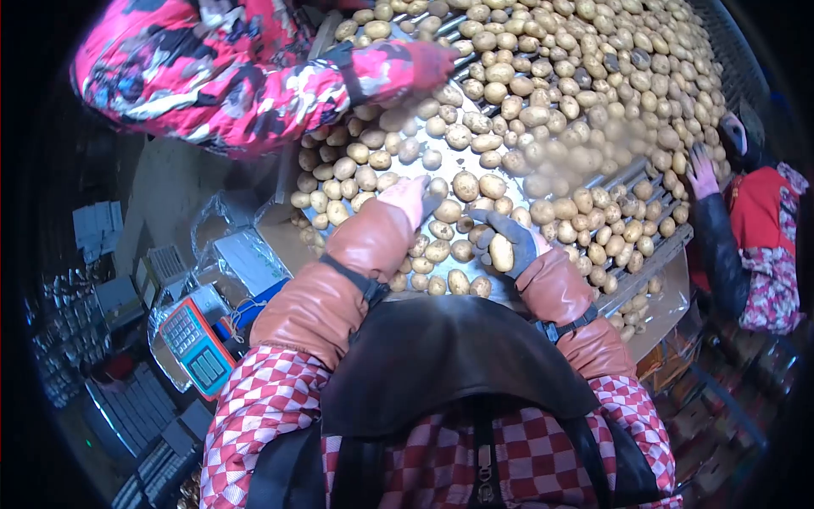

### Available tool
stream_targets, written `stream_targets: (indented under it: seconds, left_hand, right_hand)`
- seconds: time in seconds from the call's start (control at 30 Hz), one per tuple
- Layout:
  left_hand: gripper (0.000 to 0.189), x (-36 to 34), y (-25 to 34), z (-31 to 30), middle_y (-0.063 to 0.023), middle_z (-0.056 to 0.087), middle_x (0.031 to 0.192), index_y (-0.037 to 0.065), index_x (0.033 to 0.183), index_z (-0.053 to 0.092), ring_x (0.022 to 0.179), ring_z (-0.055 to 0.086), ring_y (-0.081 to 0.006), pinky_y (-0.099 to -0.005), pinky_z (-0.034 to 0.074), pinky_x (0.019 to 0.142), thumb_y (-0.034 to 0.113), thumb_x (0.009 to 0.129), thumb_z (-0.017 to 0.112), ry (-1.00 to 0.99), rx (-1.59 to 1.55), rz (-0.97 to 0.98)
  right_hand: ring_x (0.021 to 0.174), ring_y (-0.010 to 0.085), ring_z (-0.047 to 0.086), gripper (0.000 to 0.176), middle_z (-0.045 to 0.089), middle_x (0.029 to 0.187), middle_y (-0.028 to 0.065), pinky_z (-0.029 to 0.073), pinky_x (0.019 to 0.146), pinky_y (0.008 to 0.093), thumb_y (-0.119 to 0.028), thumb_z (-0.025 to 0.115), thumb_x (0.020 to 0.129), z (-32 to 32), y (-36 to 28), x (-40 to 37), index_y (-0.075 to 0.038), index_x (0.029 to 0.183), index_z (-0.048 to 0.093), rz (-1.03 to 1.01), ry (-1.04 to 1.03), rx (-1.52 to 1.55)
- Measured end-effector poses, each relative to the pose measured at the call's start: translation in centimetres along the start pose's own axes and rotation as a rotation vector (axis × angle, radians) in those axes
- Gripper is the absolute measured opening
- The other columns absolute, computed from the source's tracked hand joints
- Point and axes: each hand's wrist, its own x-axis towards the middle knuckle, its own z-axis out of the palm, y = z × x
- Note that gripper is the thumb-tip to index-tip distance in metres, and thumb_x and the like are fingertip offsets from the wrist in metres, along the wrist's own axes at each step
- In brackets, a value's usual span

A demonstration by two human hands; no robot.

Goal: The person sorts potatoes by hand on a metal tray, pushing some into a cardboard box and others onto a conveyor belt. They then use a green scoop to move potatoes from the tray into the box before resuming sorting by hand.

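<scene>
Many potatoes [636,76] lie spread over a sorting surface with a pale metal plate [458,159] and rollers. My left hand [409,200], in a pink and grey glove, reaches down among potatoes at the middle of the plate; its fingertips are partly hidden, so its hold is unclear. In my right hand [509,242], gloved in grey, a potato [501,253] is held against the fingers near the front edge. Several loose potatoes [438,250] lie between my two hands.
A co-worker's pink patterned sleeve [288,97] reaches over the potatoes from the upper left. Another co-worker's gloved hand [702,174] rests at the right edge. A calculator-like device [199,348] sits at the lower left, near a cardboard box [288,240].
</scene>
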Motion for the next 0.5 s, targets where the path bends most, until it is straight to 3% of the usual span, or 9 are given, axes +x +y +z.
stream_targets:
  seconds: [0.07,0.13,0.2,0.27,0.3,0.33,0.4,0.43,0.5]
  left_hand:
    - [0.053,-0.4,-1.0,-0.3,-0.0212,0.064,0.120,0.010,0.131,0.057,0.115,0.060,-0.0355,-0.0435,0.046,0.099,0.037,0.087,0.069,-0.054,-0.004,0.052]
    - [0.052,-0.6,0.0,-2.0,-0.0189,0.069,0.109,0.010,0.126,0.062,0.103,0.066,-0.0331,-0.0422,0.051,0.092,0.036,0.082,0.074,-0.138,0.002,-0.054]
    - [0.045,0.0,-0.1,-1.3,-0.0146,0.073,0.099,0.008,0.115,0.068,0.089,0.071,-0.0255,-0.0356,0.055,0.083,0.034,0.081,0.079,0.052,-0.234,-0.188]
    - [0.044,-1.7,3.0,-0.9,-0.0146,0.073,0.101,0.007,0.117,0.068,0.091,0.070,-0.0235,-0.0343,0.054,0.084,0.036,0.084,0.076,0.052,-0.491,-0.086]
    - [0.041,-3.7,6.4,-2.7,-0.0131,0.073,0.103,0.007,0.119,0.068,0.093,0.070,-0.0223,-0.0336,0.054,0.085,0.035,0.089,0.070,-0.051,-0.515,0.045]
    - [0.039,-3.3,6.8,-1.9,-0.0127,0.073,0.105,0.008,0.120,0.067,0.096,0.069,-0.0214,-0.0343,0.053,0.086,0.035,0.093,0.065,-0.057,-0.434,0.251]
    - [0.038,-1.4,8.3,-0.7,-0.0137,0.071,0.111,0.008,0.122,0.065,0.102,0.068,-0.0256,-0.0371,0.052,0.089,0.034,0.095,0.062,-0.010,-0.478,0.141]
    - [0.042,-1.4,9.5,-2.1,-0.0166,0.070,0.109,0.008,0.126,0.062,0.104,0.067,-0.0309,-0.0386,0.051,0.092,0.034,0.093,0.062,0.106,-0.347,0.328]
    - [0.054,1.7,8.1,1.3,-0.0169,0.056,0.133,0.015,0.135,0.054,0.126,0.051,-0.0369,-0.0495,0.041,0.104,0.041,0.090,0.065,0.125,0.144,0.670]
  right_hand:
    - [0.089,0.0202,0.062,0.050,0.062,0.102,0.0088,0.055,0.078,0.0344,-0.024,0.053,0.100,0.5,-0.6,-0.2,-0.008,0.146,0.043,0.022,-0.009,-0.017]
    - [0.094,0.0228,0.063,0.056,0.061,0.116,0.0124,0.055,0.078,0.0359,-0.026,0.056,0.097,1.2,-1.0,0.5,-0.011,0.148,0.039,0.218,0.073,0.412]
    - [0.096,0.0240,0.064,0.061,0.059,0.120,0.0125,0.055,0.077,0.0356,-0.030,0.058,0.096,0.9,-1.2,0.7,-0.011,0.149,0.036,0.212,0.086,0.460]
    - [0.100,0.0265,0.064,0.072,0.056,0.128,0.0127,0.054,0.075,0.0351,-0.039,0.063,0.093,1.2,-1.2,0.5,-0.012,0.152,0.030,0.203,0.083,0.557]
    - [0.095,0.0236,0.063,0.073,0.057,0.126,0.0112,0.054,0.073,0.0334,-0.039,0.068,0.089,2.2,-2.9,-0.2,-0.012,0.149,0.034,0.238,0.201,0.811]
    - [0.088,0.0200,0.062,0.072,0.057,0.124,0.0102,0.053,0.067,0.0309,-0.037,0.071,0.086,1.4,-2.8,0.1,-0.013,0.146,0.038,0.128,0.056,0.819]
    - [0.083,0.0160,0.060,0.069,0.057,0.120,0.0083,0.053,0.062,0.0283,-0.034,0.071,0.086,0.7,-0.8,-0.8,-0.013,0.144,0.040,0.185,0.250,0.761]
    - [0.080,0.0151,0.060,0.068,0.060,0.117,0.0076,0.054,0.058,0.0283,-0.032,0.070,0.087,0.3,-1.4,-1.5,-0.011,0.144,0.040,0.080,0.255,0.807]
    - [0.079,0.0164,0.060,0.074,0.057,0.121,0.0112,0.053,0.058,0.0287,-0.031,0.073,0.084,-0.7,-2.6,-6.1,-0.009,0.145,0.038,0.107,0.482,0.669]
